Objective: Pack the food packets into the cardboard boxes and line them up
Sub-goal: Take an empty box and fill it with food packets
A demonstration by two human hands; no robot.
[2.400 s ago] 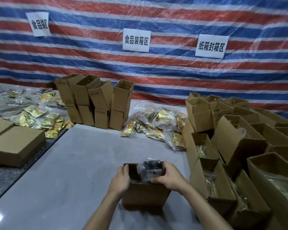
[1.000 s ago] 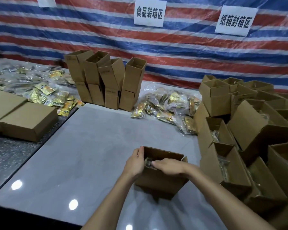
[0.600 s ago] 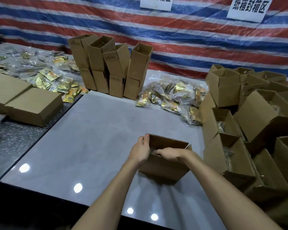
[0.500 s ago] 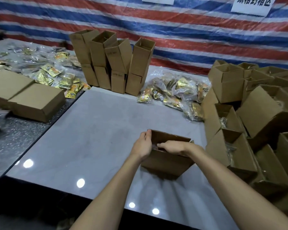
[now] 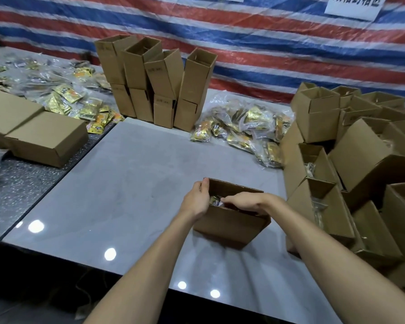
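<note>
An open cardboard box (image 5: 229,226) stands on the grey table (image 5: 126,183) near its front edge. My left hand (image 5: 195,201) grips the box's left wall, thumb up at the far corner. My right hand (image 5: 244,202) lies palm down across the opening, its fingers pressing on a clear bag of food packets (image 5: 214,200) inside. Only a small gold and dark corner of that bag shows between my hands. A heap of bagged gold packets (image 5: 246,127) lies at the back of the table.
Tall empty boxes (image 5: 154,85) stand stacked at the back centre. Several open boxes (image 5: 332,190), some with bags inside, crowd the right side. Two shut flat boxes (image 5: 45,136) and loose gold packets (image 5: 68,97) cover the darker table on the left. A striped tarpaulin hangs behind.
The bag that stood above the box's rim has been pushed down inside by my right hand. My left hand stays on the left wall. The view has tilted downward.
</note>
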